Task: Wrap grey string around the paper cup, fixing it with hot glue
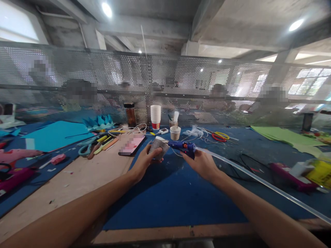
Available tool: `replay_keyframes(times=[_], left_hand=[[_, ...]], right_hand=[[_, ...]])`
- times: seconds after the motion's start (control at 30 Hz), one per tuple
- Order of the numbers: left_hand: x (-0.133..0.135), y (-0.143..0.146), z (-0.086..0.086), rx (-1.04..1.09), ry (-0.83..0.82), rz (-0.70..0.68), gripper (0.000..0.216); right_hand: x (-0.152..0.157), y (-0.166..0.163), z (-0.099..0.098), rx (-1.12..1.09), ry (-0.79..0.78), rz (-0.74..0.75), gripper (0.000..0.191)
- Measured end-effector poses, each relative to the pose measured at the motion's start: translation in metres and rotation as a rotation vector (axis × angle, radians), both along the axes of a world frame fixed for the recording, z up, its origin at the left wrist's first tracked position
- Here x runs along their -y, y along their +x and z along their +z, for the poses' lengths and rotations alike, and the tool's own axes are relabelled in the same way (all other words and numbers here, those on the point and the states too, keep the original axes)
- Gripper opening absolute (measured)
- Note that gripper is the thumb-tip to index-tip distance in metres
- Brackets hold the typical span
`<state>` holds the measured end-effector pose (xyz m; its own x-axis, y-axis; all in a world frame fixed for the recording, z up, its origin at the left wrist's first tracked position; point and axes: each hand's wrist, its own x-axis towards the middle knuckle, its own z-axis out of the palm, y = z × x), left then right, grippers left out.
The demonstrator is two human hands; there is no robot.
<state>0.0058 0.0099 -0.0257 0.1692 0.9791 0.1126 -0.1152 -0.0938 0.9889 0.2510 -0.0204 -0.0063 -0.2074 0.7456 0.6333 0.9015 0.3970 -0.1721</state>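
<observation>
My left hand is wrapped round a small grey cup, tilted, its pale rim toward the back; fingers hide part of it. My right hand grips a blue hot glue gun by the handle. The gun's nozzle points left and meets the cup's upper edge; whether it touches cannot be made out. From the back of the gun a long clear glue stick runs out to the lower right. Just behind them stands a paper cup with pale contents.
A phone, teal scissors and several cutters lie left. Stacked paper cups and a bottle stand at the back before a mesh screen. Red-yellow scissors and a cable lie right; a pink glue gun lies far left.
</observation>
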Motion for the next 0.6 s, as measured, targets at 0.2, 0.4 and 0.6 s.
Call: replay_keyframes(times=[0.2,0.4,0.6], left_hand=[[0.0011,0.0005,0.0009,0.039,0.001,-0.011,0.05],[0.0023,0.0009,0.0032,0.06,-0.008,-0.018,0.046],[0.0016,0.0,0.0026,0.082,-0.014,-0.023,0.043]], right_hand=[[0.0008,0.0002,0.0013,0.002,-0.012,-0.004,0.034],[-0.001,0.0006,-0.0005,0.001,0.005,0.005,0.033],[-0.0005,0.0016,0.0,0.012,-0.018,-0.001,0.032]])
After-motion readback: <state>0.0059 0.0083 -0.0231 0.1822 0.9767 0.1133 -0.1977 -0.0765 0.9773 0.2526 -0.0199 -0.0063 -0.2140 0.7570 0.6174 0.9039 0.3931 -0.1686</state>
